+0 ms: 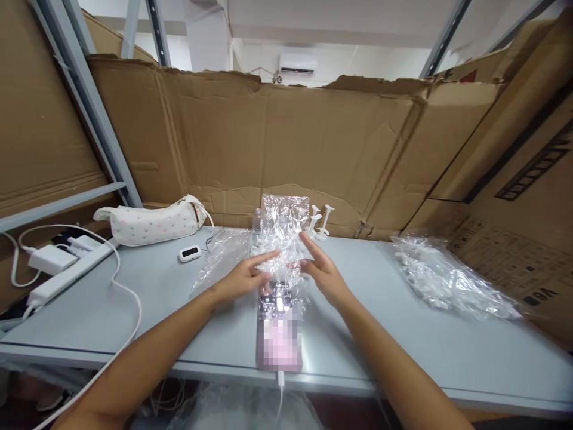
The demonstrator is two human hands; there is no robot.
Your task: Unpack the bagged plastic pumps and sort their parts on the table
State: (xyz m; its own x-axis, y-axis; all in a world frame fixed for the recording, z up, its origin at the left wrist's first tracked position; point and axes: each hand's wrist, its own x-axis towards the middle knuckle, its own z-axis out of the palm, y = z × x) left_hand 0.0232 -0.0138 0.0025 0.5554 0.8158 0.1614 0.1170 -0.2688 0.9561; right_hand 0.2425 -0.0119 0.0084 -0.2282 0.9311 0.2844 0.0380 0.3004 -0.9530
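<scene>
A clear plastic bag with small white pieces inside stands at the middle of the grey table. My left hand touches its left side, fingers apart. On the bag's right side is my right hand, its thumb and forefinger spread. Below the bag lies a phone with a white cable plugged into its near end; the bag's lower part overlaps its top. Two small white stands are upright just behind my right hand. Another clear bag lies flat to the left.
A filled clear bag lies at the right. On the left are a patterned white pouch, a small white device and a power strip with a looping cable. Cardboard walls the back and sides.
</scene>
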